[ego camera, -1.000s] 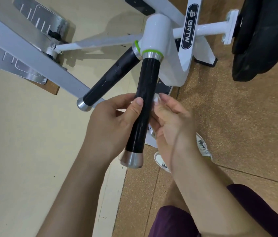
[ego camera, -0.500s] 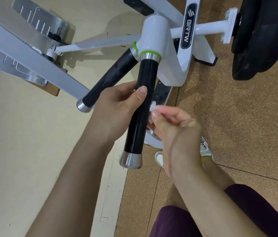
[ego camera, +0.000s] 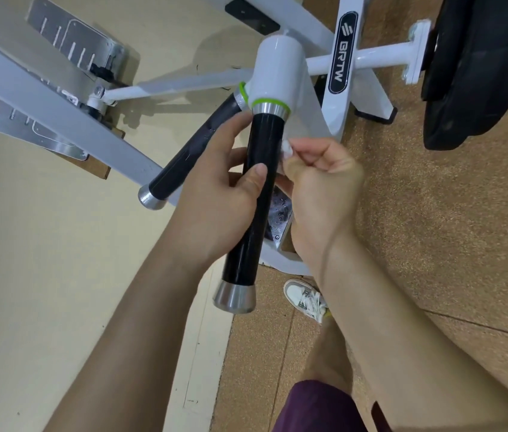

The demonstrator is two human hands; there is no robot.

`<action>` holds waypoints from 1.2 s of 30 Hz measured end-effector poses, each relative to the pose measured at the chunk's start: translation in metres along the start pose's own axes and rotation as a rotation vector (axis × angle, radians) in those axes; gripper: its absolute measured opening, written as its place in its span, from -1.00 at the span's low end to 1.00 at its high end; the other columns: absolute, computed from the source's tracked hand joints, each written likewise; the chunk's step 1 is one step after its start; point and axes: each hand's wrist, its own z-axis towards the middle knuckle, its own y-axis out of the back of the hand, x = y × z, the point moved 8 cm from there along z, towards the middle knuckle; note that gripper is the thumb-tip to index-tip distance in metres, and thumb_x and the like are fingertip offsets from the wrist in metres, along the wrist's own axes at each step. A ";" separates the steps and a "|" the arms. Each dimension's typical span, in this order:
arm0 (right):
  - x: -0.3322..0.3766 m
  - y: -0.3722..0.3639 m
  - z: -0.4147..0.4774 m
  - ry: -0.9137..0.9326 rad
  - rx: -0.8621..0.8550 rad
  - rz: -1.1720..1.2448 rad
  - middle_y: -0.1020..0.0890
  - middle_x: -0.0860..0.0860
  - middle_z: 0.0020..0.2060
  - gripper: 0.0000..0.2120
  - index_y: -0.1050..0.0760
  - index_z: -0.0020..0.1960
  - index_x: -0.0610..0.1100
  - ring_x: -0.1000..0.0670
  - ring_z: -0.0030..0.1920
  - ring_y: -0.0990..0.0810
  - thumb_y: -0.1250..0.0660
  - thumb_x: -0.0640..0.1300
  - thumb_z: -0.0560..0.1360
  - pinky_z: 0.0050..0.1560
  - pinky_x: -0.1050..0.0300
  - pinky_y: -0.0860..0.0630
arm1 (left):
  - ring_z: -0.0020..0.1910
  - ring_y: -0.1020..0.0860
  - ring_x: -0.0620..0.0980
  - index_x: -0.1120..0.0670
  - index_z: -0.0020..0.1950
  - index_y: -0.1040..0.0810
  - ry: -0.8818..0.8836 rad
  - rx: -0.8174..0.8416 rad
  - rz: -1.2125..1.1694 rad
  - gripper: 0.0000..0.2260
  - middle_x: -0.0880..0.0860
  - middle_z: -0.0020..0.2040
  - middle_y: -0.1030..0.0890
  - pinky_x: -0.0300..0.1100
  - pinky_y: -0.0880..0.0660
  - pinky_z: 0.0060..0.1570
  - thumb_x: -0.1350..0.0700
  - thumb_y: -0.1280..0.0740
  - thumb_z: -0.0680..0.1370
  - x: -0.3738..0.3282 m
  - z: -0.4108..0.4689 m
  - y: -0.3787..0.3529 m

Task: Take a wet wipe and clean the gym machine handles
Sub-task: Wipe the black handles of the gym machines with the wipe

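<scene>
Since a second ago the right hand (ego camera: 324, 182) has climbed the near handle (ego camera: 254, 194), pinching a white wipe (ego camera: 286, 149) against it. Left hand (ego camera: 224, 182) wraps that handle, thumb across its front.

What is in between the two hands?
In the head view, the nearer black handle runs between the left hand and the right hand, which pinches a small white wipe.

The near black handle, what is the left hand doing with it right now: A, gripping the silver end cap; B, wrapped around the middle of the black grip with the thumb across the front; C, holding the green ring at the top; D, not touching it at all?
B: the left hand wraps the middle of the near black handle, thumb lying across its front, well above the silver end cap.
</scene>
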 end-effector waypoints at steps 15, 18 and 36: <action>0.002 -0.003 0.008 -0.001 0.070 -0.039 -0.62 -0.02 -0.39 -0.78 -0.53 -0.24 -0.19 0.04 -0.33 -0.62 -0.32 -0.47 0.45 -0.16 0.12 -0.62 | -0.05 -0.55 -0.30 -0.14 0.43 -0.36 -0.024 -0.045 0.066 -0.49 -0.13 0.02 -0.59 -0.52 -0.45 -0.15 0.28 -0.29 0.56 -0.002 0.001 0.004; 0.016 -0.006 0.022 0.088 0.017 -0.052 -0.61 -0.07 -0.35 -0.84 -0.54 -0.21 -0.19 0.01 -0.30 -0.59 -0.38 -0.41 0.44 -0.15 0.09 -0.60 | -0.03 -0.53 -0.30 -0.14 0.43 -0.36 -0.020 -0.043 0.074 -0.49 -0.13 0.00 -0.59 -0.53 -0.45 -0.15 0.28 -0.29 0.56 -0.002 0.002 0.004; 0.015 -0.006 0.032 0.108 -0.139 -0.056 -0.58 -0.06 -0.29 -0.85 -0.52 -0.19 -0.15 0.02 -0.31 -0.56 -0.35 -0.35 0.48 -0.21 0.13 -0.58 | 0.08 -0.53 -0.27 -0.19 0.46 -0.31 -0.042 -0.040 0.094 -0.49 -0.08 0.18 -0.58 -0.46 -0.46 -0.01 0.21 -0.28 0.58 0.001 -0.001 0.004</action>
